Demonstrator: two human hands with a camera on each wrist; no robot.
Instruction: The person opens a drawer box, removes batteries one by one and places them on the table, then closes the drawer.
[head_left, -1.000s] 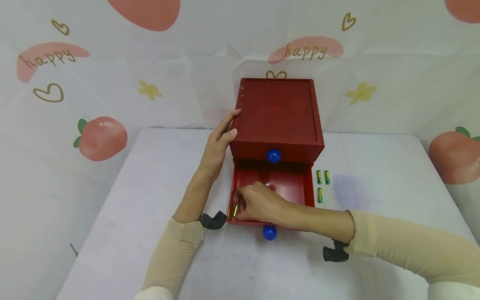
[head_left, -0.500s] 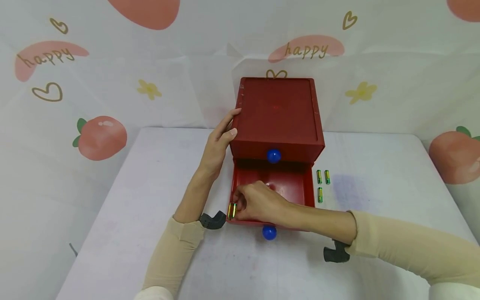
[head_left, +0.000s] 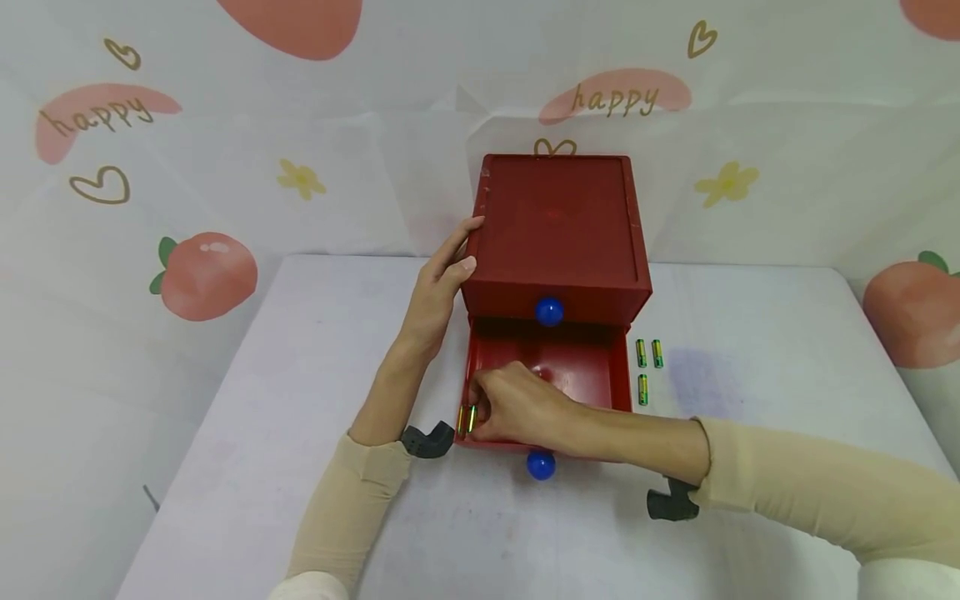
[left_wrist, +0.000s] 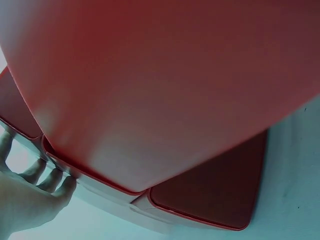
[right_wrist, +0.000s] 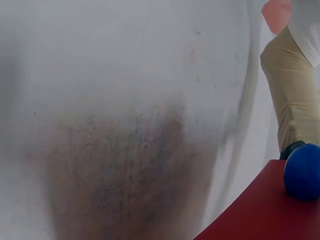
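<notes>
Head view: a red two-drawer cabinet (head_left: 558,229) stands at the middle of the white counter (head_left: 285,467). Its lower drawer (head_left: 551,367) is pulled out toward the person; a blue knob (head_left: 541,466) shows at the drawer front and a second blue knob (head_left: 549,312) on the closed drawer above. The left hand (head_left: 438,287) rests against the cabinet's left side, fingers straight, fingertips at the top edge and holding nothing. The right hand (head_left: 517,404) reaches into the open drawer at its front left corner, fingers curled and pinching two green-and-gold batteries (head_left: 467,419), which stand near upright just at the drawer's left wall. Three more batteries (head_left: 647,364) lie on the counter just beside the drawer's right side, well apart from both hands.

Left wrist view: the red cabinet side (left_wrist: 165,85) fills most of the frame at close range; the left hand's fingers (left_wrist: 47,177) lie straight against its lower edge.

Right wrist view: the counter surface (right_wrist: 125,100) fills the frame, blurred. The drawer's red front (right_wrist: 260,215) and its blue knob (right_wrist: 302,171) show at the lower right, with a beige sleeve (right_wrist: 292,95) beyond. The right hand and the batteries are out of sight here.
</notes>
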